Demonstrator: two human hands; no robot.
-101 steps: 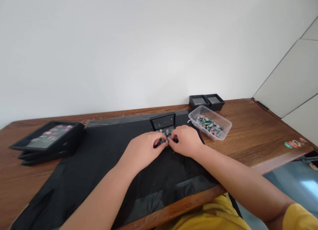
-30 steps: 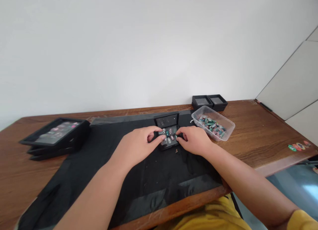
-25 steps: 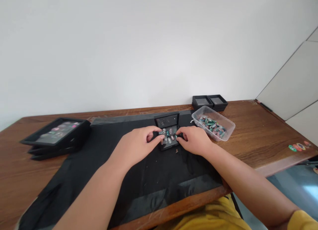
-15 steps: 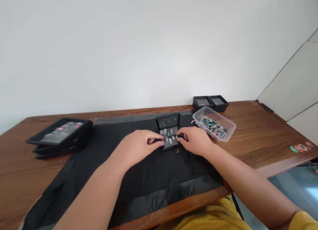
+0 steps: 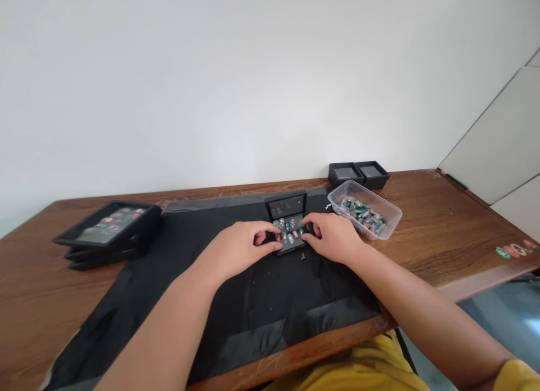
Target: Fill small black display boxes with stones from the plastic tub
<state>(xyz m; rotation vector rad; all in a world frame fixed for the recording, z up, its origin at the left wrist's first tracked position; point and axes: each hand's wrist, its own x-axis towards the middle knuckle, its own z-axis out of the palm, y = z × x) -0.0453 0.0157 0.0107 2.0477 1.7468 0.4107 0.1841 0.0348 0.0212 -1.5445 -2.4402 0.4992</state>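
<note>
A wooden table (image 5: 442,233) fills the lower view, running left to right under a plain wall. On it lies a black mat (image 5: 236,290), long side along the table's front edge, its near edge almost at the table's edge.

At far left a stack of black trays (image 5: 107,233) sits partly on the mat's left end; the top one shows small coloured pieces under a glossy face. At right, just off the mat, a clear tub (image 5: 365,215) holds a heap of green and pink stones, its long axis slanting from far-left to near-right. Behind it, near the wall, two small black boxes (image 5: 358,174) stand side by side, touching.

At the mat's far middle is an open black case (image 5: 291,228). Its long axis runs left to right; the lid stands up at the back, tilted away, and the base faces upward with rows of small stones (image 5: 289,232) in it.

The left hand (image 5: 238,250) is curled at the case's left end, fingertips touching the rim. The right hand (image 5: 335,238) is curled at its right end, fingertips on the rim there. Whether either pinches a stone cannot be told. A tiny brown chip (image 5: 302,257) lies on the mat just before the case.
</note>
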